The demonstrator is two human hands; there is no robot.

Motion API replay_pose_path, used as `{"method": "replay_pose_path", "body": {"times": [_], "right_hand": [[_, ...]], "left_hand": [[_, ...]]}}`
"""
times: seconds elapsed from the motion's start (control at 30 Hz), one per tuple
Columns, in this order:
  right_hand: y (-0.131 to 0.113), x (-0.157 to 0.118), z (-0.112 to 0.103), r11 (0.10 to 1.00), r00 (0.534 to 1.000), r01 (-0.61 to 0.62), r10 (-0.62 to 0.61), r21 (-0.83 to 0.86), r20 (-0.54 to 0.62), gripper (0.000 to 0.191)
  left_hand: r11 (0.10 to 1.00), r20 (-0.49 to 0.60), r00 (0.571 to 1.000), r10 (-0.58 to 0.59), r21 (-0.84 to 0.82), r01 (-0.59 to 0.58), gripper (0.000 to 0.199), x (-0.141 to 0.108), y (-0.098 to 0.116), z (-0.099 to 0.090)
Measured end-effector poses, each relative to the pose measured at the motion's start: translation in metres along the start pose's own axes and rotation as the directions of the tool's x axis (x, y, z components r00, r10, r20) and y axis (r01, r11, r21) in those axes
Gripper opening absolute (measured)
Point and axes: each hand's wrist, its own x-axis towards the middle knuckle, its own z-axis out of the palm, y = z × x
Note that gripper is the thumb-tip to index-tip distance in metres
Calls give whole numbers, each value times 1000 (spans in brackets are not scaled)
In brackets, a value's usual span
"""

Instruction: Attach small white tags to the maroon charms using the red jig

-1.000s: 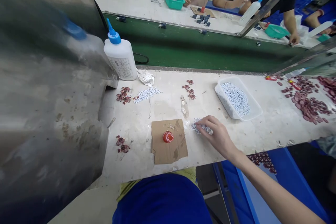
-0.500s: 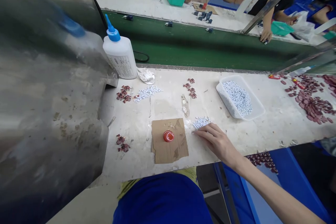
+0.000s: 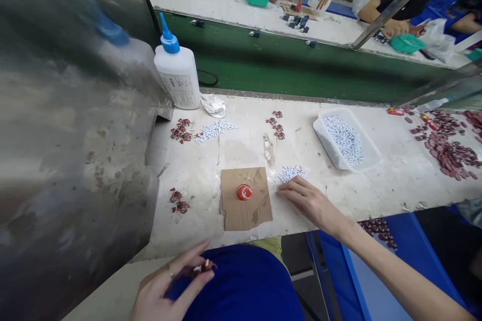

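Observation:
My left hand is low at the front, over my lap, with a small dark red piece between thumb and fingers. My right hand rests on the table beside a little pile of white-and-blue bits; its fingertips are together, and what they hold, if anything, is too small to make out. Between the hands, a small red pot stands on a brown cardboard square. Dark red clusters lie at the left, at the back left and behind the cardboard.
A white tub of white-and-blue bits stands right of centre. At the back left are a glue bottle and crumpled tissue. Metal housing bounds the left. Many dark red pieces lie far right. People sit across.
My left hand has come into view at the bottom with a dark red piece. My right hand has hardly moved. Across the table, a person now has a hand on a white bottle lower down.

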Motion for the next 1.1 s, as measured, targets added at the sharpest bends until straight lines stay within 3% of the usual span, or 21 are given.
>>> {"method": "replay_pose_path", "body": {"times": [0.1,0.17,0.27,0.37,0.57,0.73,0.93,1.1], "right_hand": [[-7,-9,6,996,990,-93,92,0,-105,20],[-12,-13,18,978,951,-211,204,-6,-233,14],[-17,-13,38,942,885,-336,323,19,-335,16],[-19,-8,47,922,858,-381,380,69,-344,15],[-23,-4,40,935,881,-328,354,134,-312,17],[-40,9,33,944,908,-238,300,228,-292,12],[-61,38,29,938,941,-146,230,314,-250,14],[-63,46,32,944,955,-93,175,316,-241,17]], "left_hand": [[998,-140,990,-23,51,30,20,18,14,16],[996,-197,980,15,89,2,14,24,21,20],[990,-222,970,96,118,-71,14,30,27,21],[987,-215,967,138,116,-115,15,35,28,21],[981,-200,961,190,80,-178,21,44,30,28],[975,-206,953,223,50,-217,25,50,35,35],[978,-192,960,206,20,-206,25,54,36,41],[987,-172,972,160,-4,-163,24,56,33,41]]}}
